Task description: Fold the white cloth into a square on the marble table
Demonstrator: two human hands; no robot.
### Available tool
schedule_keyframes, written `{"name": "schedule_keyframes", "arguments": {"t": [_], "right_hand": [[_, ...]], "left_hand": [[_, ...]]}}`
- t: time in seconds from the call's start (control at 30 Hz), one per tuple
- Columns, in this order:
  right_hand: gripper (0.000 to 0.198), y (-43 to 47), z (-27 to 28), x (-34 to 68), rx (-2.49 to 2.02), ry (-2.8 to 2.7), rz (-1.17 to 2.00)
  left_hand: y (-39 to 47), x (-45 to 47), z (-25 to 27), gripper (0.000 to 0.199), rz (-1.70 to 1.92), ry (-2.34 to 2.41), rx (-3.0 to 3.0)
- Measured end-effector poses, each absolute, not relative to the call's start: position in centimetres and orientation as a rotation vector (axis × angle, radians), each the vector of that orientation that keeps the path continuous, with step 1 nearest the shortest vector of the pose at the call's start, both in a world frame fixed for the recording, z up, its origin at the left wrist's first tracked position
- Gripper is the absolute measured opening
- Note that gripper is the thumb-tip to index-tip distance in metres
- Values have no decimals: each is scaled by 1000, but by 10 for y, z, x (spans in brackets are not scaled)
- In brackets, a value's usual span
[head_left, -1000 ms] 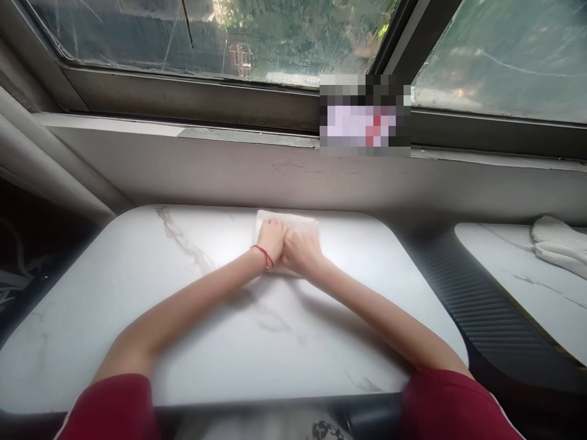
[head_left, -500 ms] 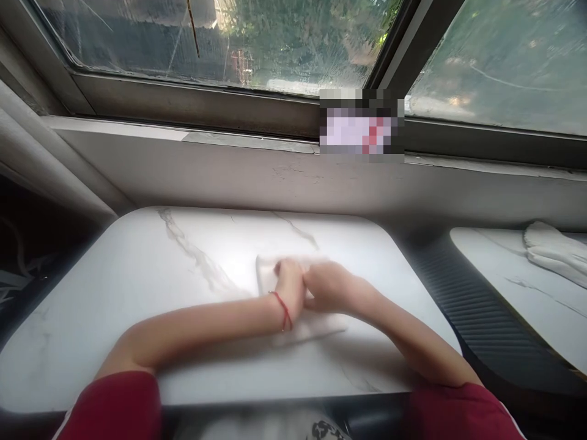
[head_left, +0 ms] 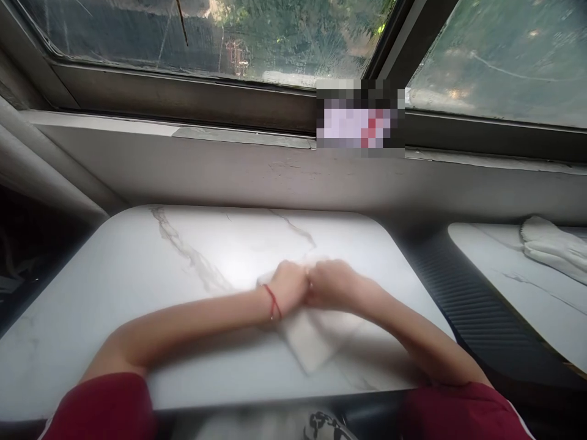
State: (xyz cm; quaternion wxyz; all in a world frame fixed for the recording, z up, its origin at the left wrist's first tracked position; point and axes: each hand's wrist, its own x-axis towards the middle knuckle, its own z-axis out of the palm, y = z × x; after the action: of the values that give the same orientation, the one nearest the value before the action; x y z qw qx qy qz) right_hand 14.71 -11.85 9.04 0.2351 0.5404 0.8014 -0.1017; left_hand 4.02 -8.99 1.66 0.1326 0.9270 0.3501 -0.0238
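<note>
L hand (head_left: 291,287) + R hand (head_left: 332,284) curled, touching, equally near; cloth (head_left: 314,345) beneath, corner twd bench (head_left: 215,373) front. Long axis unclear; can't tell if pinching.

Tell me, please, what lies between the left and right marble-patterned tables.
In the head view, a dark ribbed surface lies between the left table and the right table.
</note>
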Motion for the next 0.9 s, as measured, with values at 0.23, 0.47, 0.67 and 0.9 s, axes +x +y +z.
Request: {"name": "schedule_keyframes", "arguments": {"t": [0.23,0.47,0.67,0.9], "right_hand": [[31,-69,79,155,1702,2111,-144],[55,-24,46,189,1740,2321,1],[63,-11,53,212,1782,2349,-99],[38,-49,70,187,1823,2052,-7]], "left_hand": [[-49,38,40,23,33,1326,2736],[-40,32,32,24,111,1198,2832],[-30,30,29,20,156,1018,2963],[-35,29,36,25,144,904,3001]]}}
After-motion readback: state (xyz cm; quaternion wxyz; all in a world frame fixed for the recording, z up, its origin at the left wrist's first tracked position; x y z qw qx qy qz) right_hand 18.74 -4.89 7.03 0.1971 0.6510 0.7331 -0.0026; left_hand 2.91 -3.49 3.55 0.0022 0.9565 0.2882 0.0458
